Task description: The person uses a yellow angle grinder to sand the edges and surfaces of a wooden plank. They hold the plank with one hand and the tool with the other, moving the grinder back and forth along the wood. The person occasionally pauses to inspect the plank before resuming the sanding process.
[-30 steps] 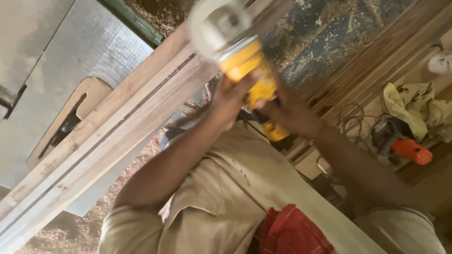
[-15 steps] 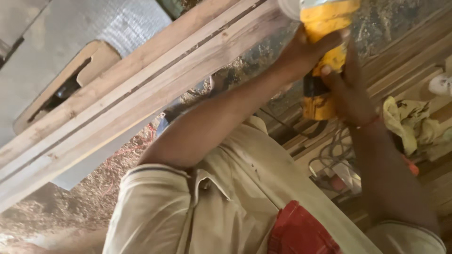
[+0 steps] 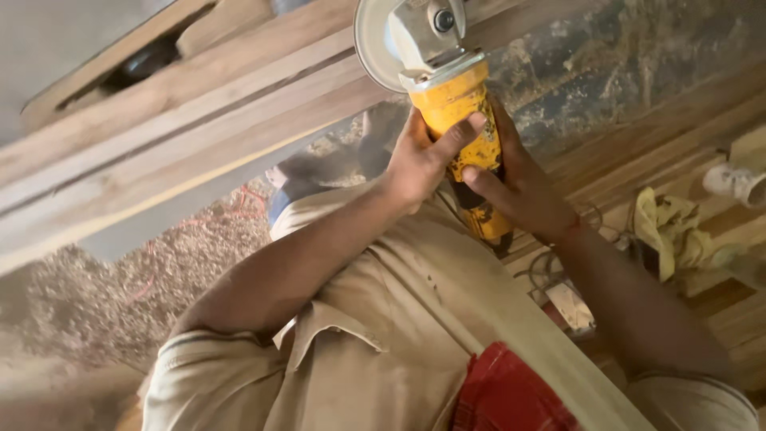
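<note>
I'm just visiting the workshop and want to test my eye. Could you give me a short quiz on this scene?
1. True or false: only one hand holds the yellow grinder.
2. What runs beside the grinder's disc? A) wooden planks B) a glass pane C) a bucket
3. Fill in: the ground below the planks is covered in ____.
Key: 1 false, the left hand and right hand both grip it. 2 A. 3 sawdust.

Scuffed yellow plastic grinder body (image 3: pixel 467 136), dull grey metal guard (image 3: pixel 379 36), rough bare wooden planks (image 3: pixel 199 136), matt beige cloth shirt (image 3: pixel 383 335), loose sawdust (image 3: pixel 120 295)
</note>
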